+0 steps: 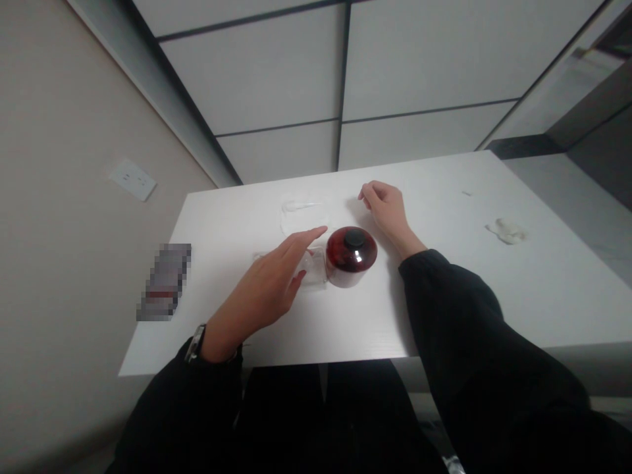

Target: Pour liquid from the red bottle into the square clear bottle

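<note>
Lap: dark legs (pixel 368 401) at the lower edge, under the near side of the table (pixel 469 296).
Sleeves: both black; the left sleeve (pixel 182 408) ends at a metallic band (pixel 196 343) on the wrist, the right sleeve (pixel 459 316) reaches forward over the tabletop.
Left hand: the left hand (pixel 269 280) is spread, fingers extended toward the pot and thumb held well apart from them; it appears to grasp nothing, though whether it touches the box below cannot be told.
Right hand: beyond the pot and to its right, the right hand (pixel 388 204) has its fingers loosely curled inward; whether anything sits inside the curl cannot be told.
Pot: the pot (pixel 345 275) stands upright near the table's middle, between the left hand and the right forearm, with a dark red lid (pixel 340 251) and a black knob (pixel 354 238) on top.
Box: a clear box (pixel 318 273), just left of the pot, partly hidden by the left hand.
Clear piece: a faint transparent piece (pixel 301 207) lies behind the left hand, its outline hard to read.
Right end: a crumpled tissue (pixel 508 231) and a small scrap (pixel 467 193).
Left end: a pixelated item (pixel 165 282) at the edge.
Wall: a white socket (pixel 133 179).
</note>
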A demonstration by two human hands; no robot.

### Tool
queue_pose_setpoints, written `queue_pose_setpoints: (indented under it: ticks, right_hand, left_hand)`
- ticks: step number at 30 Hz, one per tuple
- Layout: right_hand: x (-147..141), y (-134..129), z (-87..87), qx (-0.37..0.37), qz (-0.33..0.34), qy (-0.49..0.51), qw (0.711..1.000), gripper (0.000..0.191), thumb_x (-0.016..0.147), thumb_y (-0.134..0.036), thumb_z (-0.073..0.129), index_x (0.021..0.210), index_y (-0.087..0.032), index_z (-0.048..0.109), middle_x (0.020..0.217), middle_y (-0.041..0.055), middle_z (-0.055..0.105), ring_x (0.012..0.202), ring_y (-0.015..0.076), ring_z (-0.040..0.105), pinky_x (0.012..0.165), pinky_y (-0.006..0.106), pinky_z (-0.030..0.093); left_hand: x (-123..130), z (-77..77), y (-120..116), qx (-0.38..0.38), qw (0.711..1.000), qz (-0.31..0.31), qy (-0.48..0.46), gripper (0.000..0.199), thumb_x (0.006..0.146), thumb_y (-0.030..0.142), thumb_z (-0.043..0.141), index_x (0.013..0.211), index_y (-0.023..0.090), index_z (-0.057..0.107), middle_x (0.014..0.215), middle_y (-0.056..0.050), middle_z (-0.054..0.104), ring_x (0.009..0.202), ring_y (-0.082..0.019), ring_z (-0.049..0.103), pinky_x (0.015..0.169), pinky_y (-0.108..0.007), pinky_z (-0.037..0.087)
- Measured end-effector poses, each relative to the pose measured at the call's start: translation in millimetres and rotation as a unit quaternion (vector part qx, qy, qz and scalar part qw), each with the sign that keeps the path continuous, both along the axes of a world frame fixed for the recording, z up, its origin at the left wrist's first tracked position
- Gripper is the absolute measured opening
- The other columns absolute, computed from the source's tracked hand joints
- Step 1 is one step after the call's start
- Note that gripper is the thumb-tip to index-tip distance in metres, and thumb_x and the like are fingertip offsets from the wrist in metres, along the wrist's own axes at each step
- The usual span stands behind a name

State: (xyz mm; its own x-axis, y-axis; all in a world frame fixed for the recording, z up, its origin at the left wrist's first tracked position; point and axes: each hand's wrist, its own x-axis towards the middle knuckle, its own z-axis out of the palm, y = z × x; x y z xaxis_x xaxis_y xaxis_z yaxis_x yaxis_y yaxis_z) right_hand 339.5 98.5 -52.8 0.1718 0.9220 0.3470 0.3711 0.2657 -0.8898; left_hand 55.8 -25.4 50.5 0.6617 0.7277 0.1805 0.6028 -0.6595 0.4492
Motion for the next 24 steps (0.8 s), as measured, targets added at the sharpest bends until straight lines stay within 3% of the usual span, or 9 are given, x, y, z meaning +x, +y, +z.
queue_pose_setpoints:
  ticks: [6, 11, 15, 20, 24]
  right_hand:
    - [-0.1, -0.3, -0.1, 0.000, 0.000, 0.001, 1.000, 0.033, 0.101, -0.030, 0.057, 0.069, -0.023, 0.062, 0.056, -0.0042, 0.047, 0.057, 0.0143, 0.043, 0.062, 0.033, 0.034]
    - [-0.3, -0.7, 0.4, 0.002, -0.001, 0.001, 1.000, 0.033, 0.101, -0.029, 0.058, 0.069, -0.023, 0.062, 0.057, -0.0042, 0.048, 0.057, 0.0143, 0.044, 0.063, 0.033, 0.035]
    - [-0.3, 0.1, 0.2, 0.000, -0.001, -0.001, 1.000, 0.034, 0.102, -0.030, 0.058, 0.069, -0.023, 0.062, 0.056, -0.0044, 0.047, 0.057, 0.0145, 0.044, 0.063, 0.033, 0.036]
    - [-0.6, 0.5, 0.2, -0.003, -0.002, -0.002, 1.000, 0.034, 0.102, -0.030, 0.057, 0.069, -0.024, 0.061, 0.057, -0.0043, 0.047, 0.057, 0.0148, 0.043, 0.063, 0.033, 0.036]
    - [-0.8, -0.6, 1.3, -0.004, -0.003, -0.004, 1.000, 0.034, 0.102, -0.030, 0.058, 0.069, -0.024, 0.061, 0.057, -0.0042, 0.047, 0.058, 0.0149, 0.044, 0.064, 0.033, 0.037]
  left_hand:
    - [-0.3, -4.7, 4.9, 0.036, 0.999, 0.010, -0.010, 0.073, 0.096, 0.004, 0.069, 0.160, 0.021, 0.039, 0.161, -0.017, 0.058, 0.150, -0.030, 0.059, 0.126, -0.050, 0.052]
    - [-1.9, -1.4, 1.5, 0.010, 1.000, -0.010, -0.015, 0.077, 0.094, -0.004, 0.058, 0.163, 0.022, 0.035, 0.161, -0.016, 0.057, 0.140, -0.025, 0.067, 0.124, -0.047, 0.054]
    - [-2.0, -2.6, 2.7, 0.031, 0.999, 0.004, -0.015, 0.070, 0.098, 0.002, 0.065, 0.161, 0.019, 0.040, 0.161, -0.017, 0.059, 0.147, -0.028, 0.062, 0.126, -0.049, 0.052]
    - [-0.5, -5.2, 6.4, 0.038, 0.998, 0.048, -0.013, 0.075, 0.095, 0.010, 0.077, 0.160, 0.022, 0.042, 0.150, -0.014, 0.069, 0.118, -0.024, 0.075, 0.110, -0.046, 0.062]
    - [2.3, -3.3, 6.9, 0.023, 0.996, 0.081, 0.004, 0.080, 0.090, 0.012, 0.084, 0.159, 0.023, 0.044, 0.119, -0.006, 0.081, 0.104, -0.025, 0.077, 0.095, -0.043, 0.064]
